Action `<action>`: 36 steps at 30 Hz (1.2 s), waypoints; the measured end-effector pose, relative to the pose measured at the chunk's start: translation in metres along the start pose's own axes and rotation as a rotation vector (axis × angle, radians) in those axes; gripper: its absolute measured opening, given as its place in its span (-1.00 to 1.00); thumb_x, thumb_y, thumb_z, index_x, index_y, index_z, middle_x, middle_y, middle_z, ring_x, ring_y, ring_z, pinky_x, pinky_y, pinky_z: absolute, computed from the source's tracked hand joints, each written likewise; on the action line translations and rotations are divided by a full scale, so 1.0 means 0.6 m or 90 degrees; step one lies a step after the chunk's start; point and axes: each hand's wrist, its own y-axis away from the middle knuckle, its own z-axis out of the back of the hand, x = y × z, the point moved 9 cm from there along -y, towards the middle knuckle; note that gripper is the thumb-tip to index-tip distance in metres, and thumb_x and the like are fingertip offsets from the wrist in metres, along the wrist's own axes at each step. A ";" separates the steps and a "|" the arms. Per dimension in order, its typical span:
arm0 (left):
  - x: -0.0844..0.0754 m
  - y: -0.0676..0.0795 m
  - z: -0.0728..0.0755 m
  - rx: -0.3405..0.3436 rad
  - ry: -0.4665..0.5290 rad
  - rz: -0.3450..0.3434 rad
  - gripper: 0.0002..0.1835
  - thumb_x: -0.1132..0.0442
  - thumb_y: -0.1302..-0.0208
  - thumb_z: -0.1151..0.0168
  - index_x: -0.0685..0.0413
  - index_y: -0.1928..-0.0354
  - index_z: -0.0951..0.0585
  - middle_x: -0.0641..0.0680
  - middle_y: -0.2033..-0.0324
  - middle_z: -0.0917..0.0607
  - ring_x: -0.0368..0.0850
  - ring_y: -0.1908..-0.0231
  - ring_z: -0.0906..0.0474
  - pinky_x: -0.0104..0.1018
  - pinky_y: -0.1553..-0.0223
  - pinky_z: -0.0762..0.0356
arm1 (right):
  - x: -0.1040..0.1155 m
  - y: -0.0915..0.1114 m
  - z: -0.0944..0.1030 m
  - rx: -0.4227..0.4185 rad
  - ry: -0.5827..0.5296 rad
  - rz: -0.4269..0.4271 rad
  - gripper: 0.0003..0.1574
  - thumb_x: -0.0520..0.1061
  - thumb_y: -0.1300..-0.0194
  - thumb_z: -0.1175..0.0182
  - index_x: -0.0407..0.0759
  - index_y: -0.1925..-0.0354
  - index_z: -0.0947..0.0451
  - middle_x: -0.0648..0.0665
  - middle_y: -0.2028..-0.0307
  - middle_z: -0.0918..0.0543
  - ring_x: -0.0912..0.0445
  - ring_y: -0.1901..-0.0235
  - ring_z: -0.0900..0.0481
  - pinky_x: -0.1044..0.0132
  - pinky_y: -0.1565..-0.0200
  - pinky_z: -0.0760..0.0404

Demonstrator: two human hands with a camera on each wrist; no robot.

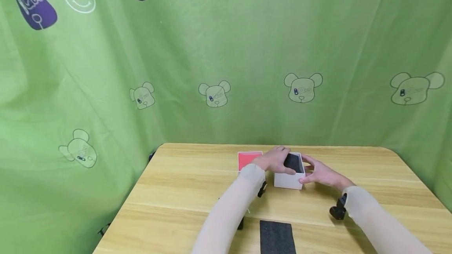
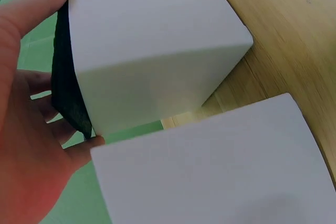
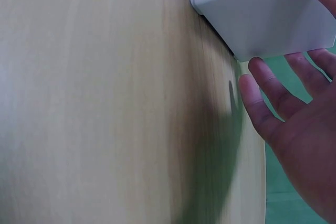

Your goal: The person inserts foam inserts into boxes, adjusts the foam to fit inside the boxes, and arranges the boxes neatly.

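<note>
A white open-topped box (image 1: 288, 180) stands near the back of the table, with a dark foam-like sheet (image 1: 294, 162) in its mouth. In the left wrist view, part of the dark sheet (image 2: 68, 72) sticks out tilted past the rim. My left hand (image 1: 275, 160) reaches across the opening and holds the sheet, thumb at the near rim and fingers on the far side. My right hand (image 1: 323, 173) grips the box's right side, thumb at the near corner; in the right wrist view its fingertips (image 3: 257, 65) lie at the far edge.
A second white box with a red inside (image 1: 246, 160) stands left of the first, partly behind my left wrist. Another dark sheet (image 1: 277, 236) lies flat near the front of the wooden table (image 1: 169, 191). A green printed curtain (image 1: 254, 124) hangs behind.
</note>
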 end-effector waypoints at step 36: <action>0.054 0.036 0.022 0.049 -0.091 0.024 -0.18 -0.27 0.09 -0.41 -0.11 -0.23 -0.44 -0.16 -0.07 -0.52 -0.23 0.03 -0.33 -0.42 -0.01 -0.29 | 0.009 0.007 0.003 -0.019 0.049 -0.022 0.33 -0.21 -0.01 -0.43 -0.44 -0.43 0.29 -0.54 -0.37 0.18 -0.47 -0.23 -0.13 -0.15 -0.15 -0.31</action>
